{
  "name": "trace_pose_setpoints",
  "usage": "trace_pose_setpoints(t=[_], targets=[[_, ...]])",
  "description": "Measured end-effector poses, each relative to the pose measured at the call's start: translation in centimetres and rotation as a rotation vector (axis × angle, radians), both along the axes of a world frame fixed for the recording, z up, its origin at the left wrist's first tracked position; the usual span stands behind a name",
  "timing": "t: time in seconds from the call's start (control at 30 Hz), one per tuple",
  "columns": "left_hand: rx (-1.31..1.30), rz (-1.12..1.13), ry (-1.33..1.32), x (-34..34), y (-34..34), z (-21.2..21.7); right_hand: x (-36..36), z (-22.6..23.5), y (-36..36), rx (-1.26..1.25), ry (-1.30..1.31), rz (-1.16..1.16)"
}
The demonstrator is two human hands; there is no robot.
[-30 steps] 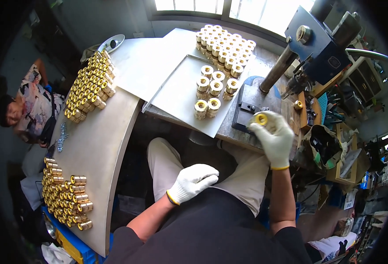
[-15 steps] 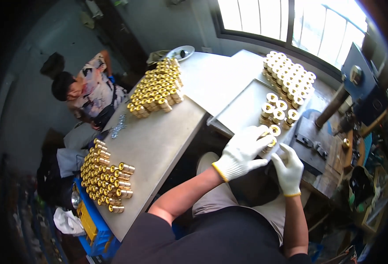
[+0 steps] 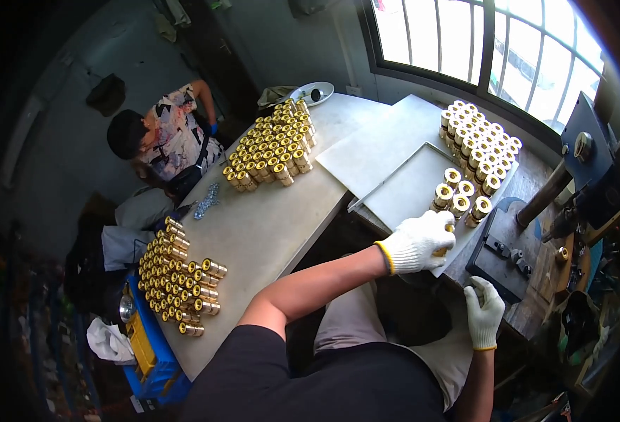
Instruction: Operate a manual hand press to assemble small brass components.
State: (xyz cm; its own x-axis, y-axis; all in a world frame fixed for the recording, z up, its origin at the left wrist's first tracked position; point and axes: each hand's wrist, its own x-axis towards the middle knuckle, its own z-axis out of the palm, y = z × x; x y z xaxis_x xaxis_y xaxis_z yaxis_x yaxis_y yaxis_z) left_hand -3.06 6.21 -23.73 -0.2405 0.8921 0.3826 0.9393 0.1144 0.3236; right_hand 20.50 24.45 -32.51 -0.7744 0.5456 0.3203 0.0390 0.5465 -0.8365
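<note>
My left hand (image 3: pixel 421 243), in a white knit glove with a yellow cuff, is closed around a brass fitting (image 3: pixel 441 251) at the near edge of the metal tray (image 3: pixel 403 195). Gold metal also shows by its fingertips; whether that is a second fitting I cannot tell. Beyond it, several brass fittings (image 3: pixel 459 205) stand upright on the tray, and a denser block of them (image 3: pixel 480 141) fills its far right part. My right hand (image 3: pixel 484 313), gloved alike, hovers near the workbench edge with its fingers loosely bent and nothing visible in them.
A bench press (image 3: pixel 505 250) with a blue head stands at the right. On the left table (image 3: pixel 267 225) are two groups of brass fittings (image 3: pixel 271 144) and a small pile of silvery pieces (image 3: pixel 206 201). Another person (image 3: pixel 176 137) sits beyond it. A blue crate (image 3: pixel 162 362) is at lower left.
My left hand has closed round a fitting at the tray's near end. My right hand has drawn away from it, toward the bench edge. The whole view has shifted slightly.
</note>
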Motion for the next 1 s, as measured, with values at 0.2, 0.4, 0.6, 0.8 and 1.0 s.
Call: trace_pose_setpoints(t=[0.2, 0.4, 0.6, 0.8, 1.0], targets=[[0.031, 0.105, -0.15, -4.4, -5.8, 3.8, 0.2, 0.5, 0.2, -0.18, 0.001, -0.006], [-0.186, 0.435, 0.149, -19.4, -6.8, 5.4, 0.6, -0.8, 0.7, -0.228, 0.014, -0.04], [-0.421, 0.814, 0.143, -36.2, -6.3, 4.8, 0.9, -1.1, 0.7, -0.272, 0.011, -0.03], [-0.494, 1.097, -0.065, -46.2, -6.0, 2.0, 0.9, -1.2, 0.6, -0.174, -0.012, -0.078], [-0.579, 1.348, -0.091, -49.9, -5.9, 2.1, 0.1, 1.0, 0.5, 0.01, -0.065, -0.051]])
